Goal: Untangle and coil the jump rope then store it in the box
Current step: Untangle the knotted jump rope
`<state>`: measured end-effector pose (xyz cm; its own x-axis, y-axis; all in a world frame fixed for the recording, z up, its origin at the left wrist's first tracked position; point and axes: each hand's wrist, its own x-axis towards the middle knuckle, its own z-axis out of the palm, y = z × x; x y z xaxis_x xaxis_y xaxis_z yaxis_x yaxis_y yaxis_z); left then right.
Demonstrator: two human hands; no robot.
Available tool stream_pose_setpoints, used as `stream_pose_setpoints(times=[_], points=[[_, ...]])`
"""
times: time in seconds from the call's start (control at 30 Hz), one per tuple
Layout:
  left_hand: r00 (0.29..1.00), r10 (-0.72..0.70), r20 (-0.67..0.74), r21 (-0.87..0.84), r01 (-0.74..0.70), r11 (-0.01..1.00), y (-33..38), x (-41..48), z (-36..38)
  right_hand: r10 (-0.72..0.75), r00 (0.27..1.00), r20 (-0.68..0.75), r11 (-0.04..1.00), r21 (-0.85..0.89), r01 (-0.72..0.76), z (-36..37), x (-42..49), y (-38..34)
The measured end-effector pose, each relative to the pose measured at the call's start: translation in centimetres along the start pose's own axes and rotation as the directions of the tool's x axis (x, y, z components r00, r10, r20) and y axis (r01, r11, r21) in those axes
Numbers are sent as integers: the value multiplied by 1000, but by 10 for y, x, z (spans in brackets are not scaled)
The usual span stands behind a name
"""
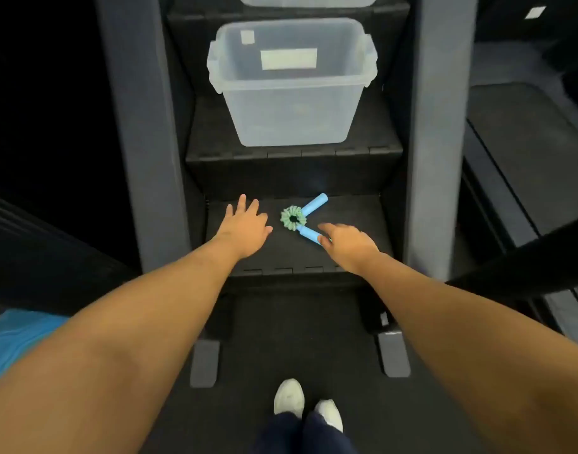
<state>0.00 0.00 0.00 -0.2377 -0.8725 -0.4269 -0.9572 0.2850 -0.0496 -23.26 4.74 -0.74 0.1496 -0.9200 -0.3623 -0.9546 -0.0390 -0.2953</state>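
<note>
A dark, stepped shelving unit (291,178) fills the middle of the view, flanked by two grey upright posts. On its upper step stands a translucent plastic storage box (292,83) with clip handles and a white label, open at the top. On the lower step (346,211) lies the jump rope (293,218) — a green cord wound into a tight round coil with two light-blue cylindrical handles sticking out of it in a V, one toward the back right, one toward the front right. The left hand (245,229) lies flat and spread, fingers splayed, just beside the coil and holding nothing. The right hand (346,242) is loosely open, its fingertips touching the end of the nearer blue handle (309,236) — not closed around it. Two white shoes (305,406) stand on the dark floor below.
</note>
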Motion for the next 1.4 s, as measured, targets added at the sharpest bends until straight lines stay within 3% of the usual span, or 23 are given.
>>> stream_pose_setpoints(times=[0.2, 0.33, 0.53, 0.77, 1.0, 1.4], points=[[993, -76, 90, -271, 97, 958, -2, 82, 41, 73, 994, 80, 994, -87, -66, 46, 62, 25], [991, -124, 59, -431, 137, 892, 5, 130, 63, 117, 988, 96, 984, -148, -102, 74, 95, 40], [991, -108, 73, -578, 130, 806, 26, 174, 96, 71, 995, 66, 985, -160, -60, 107, 121, 57], [971, -237, -39, -736, 133, 663, 34, 199, 115, -1, 1000, -17, 998, 62, 3, 115, 129, 66], [975, -219, -24, -919, 65, 388, 42, 162, 71, 5, 995, -97, 982, 187, 13, 63, 108, 41], [990, -110, -85, -951, -47, 305, 39, 43, -64, -42, 999, -5, 995, -87, 41, -94, 27, -25]])
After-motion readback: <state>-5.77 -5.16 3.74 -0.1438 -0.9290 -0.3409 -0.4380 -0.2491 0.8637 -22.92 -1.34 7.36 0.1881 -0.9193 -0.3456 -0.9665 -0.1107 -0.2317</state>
